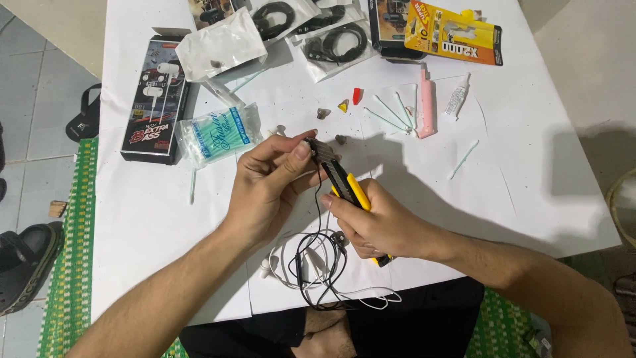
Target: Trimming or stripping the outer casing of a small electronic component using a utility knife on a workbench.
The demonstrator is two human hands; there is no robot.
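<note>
The right hand [381,225] grips a yellow-and-black plastic utility knife [346,182]; the left hand [268,189] fingers [301,151] pinch its metal blade tip, thin black earphone cable [318,265] hanging below.

A yellow-and-black utility knife [350,189], blade extended, tilts against a thin black cable [319,199].

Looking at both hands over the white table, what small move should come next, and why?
Probably a short, gentle stroke of the yellow utility knife along the black earphone wire. The right hand holds the knife with the blade out, and the left hand pinches the wire at the blade tip, fingers very close, so little force seems wise.
</note>
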